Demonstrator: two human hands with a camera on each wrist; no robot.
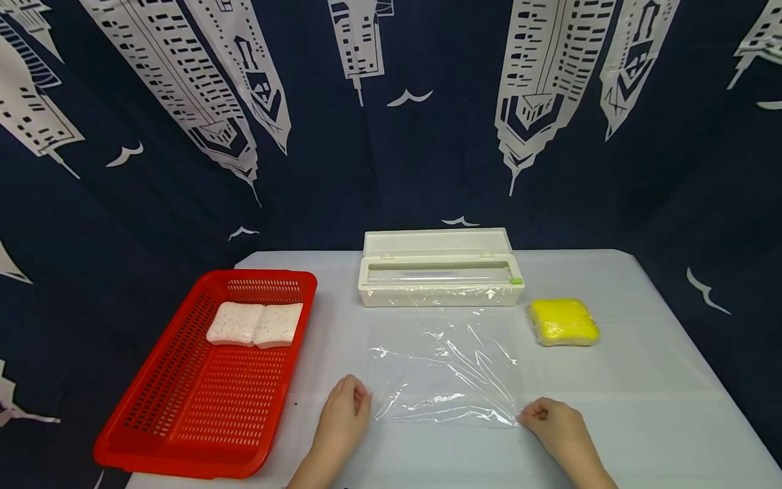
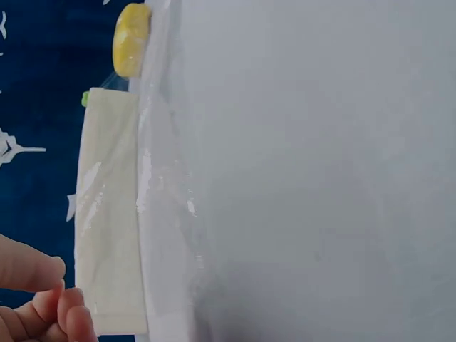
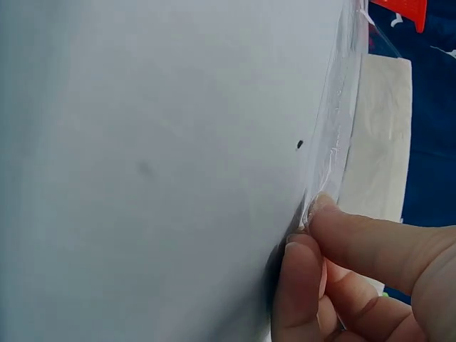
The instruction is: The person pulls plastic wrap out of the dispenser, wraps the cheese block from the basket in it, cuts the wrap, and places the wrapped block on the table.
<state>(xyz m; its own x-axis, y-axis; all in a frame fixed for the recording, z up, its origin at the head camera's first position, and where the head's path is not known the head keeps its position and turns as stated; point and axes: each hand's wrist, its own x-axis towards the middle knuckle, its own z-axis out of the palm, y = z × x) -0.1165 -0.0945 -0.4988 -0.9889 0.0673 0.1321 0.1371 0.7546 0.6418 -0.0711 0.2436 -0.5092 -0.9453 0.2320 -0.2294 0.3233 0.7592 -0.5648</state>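
A sheet of clear plastic wrap point(image 1: 446, 367) runs out from a cream wrap dispenser box point(image 1: 440, 294) toward the table's front. My right hand point(image 1: 556, 428) pinches the wrap's near right corner between thumb and fingertips, and in the right wrist view the gathered film edge point(image 3: 335, 135) leads into that pinch. At the near left corner, my left hand point(image 1: 343, 414) holds the film with thumb and fingertips together. Creases fan across the sheet from the right corner. The dispenser's lid point(image 1: 436, 242) stands raised behind it.
Left of the film, a red plastic basket point(image 1: 165, 445) holds two white speckled slabs point(image 1: 235, 323) side by side. A yellow wrapped block point(image 1: 563, 322) lies right of the dispenser on the white table point(image 1: 660, 380). Behind hangs a dark blue printed cloth point(image 1: 379, 170).
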